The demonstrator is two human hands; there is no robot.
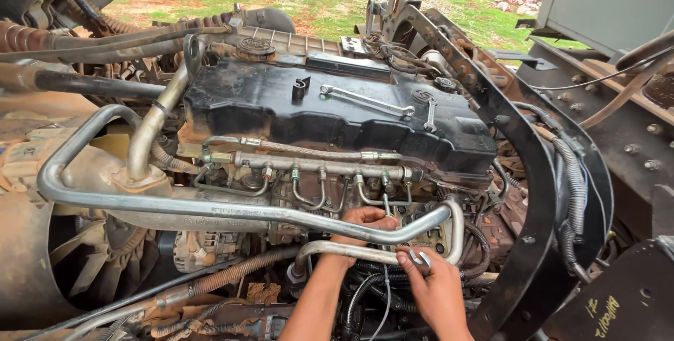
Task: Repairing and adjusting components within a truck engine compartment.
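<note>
Both forearms are reaching up from the lower centre of the frame as we are curling our left hand around a thin fuel line and pinching a small wrench in our right hand.

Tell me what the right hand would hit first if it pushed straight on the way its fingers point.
Probably the lower metal pipe: the right hand, holding a small wrench, points up-left at it, though depth is unclear.

Hands: two, at 6 o'clock, left hand, right hand
Spanners on the engine cover: two, at 12 o'clock, long spanner, short spanner
</note>
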